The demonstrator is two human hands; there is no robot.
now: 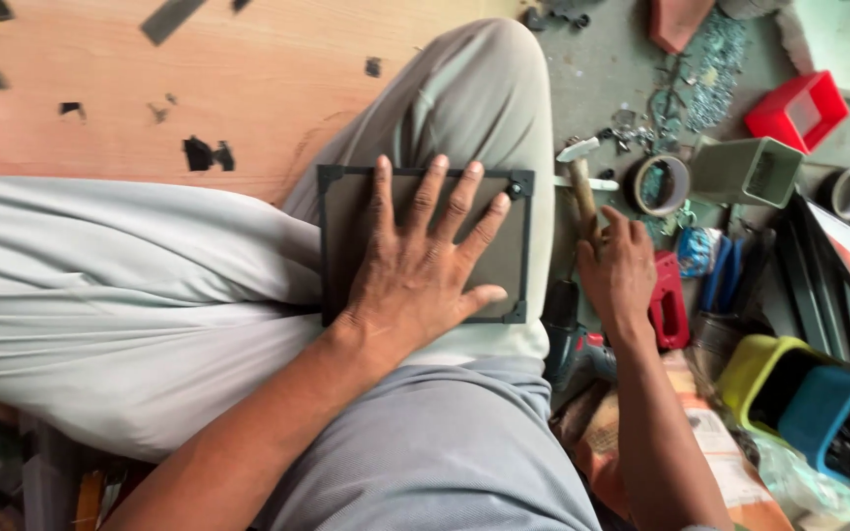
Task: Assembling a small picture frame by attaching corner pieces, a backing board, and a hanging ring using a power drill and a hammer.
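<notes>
Pressing our left hand [420,265] flat, fingers spread wide, we are pinning one dark framed panel [346,211] on our knee at centre frame; our right hand [622,270] is gripping one hammer [580,187] just right of it; a careless swing could be striking the spread fingers or sliding the panel off; two tape rolls [661,184] are lying upper right.

A cluttered workshop floor: a hammer [582,192], tape rolls [660,184], scattered screws [708,74], a power drill [575,344] and plastic bins [797,108].
</notes>
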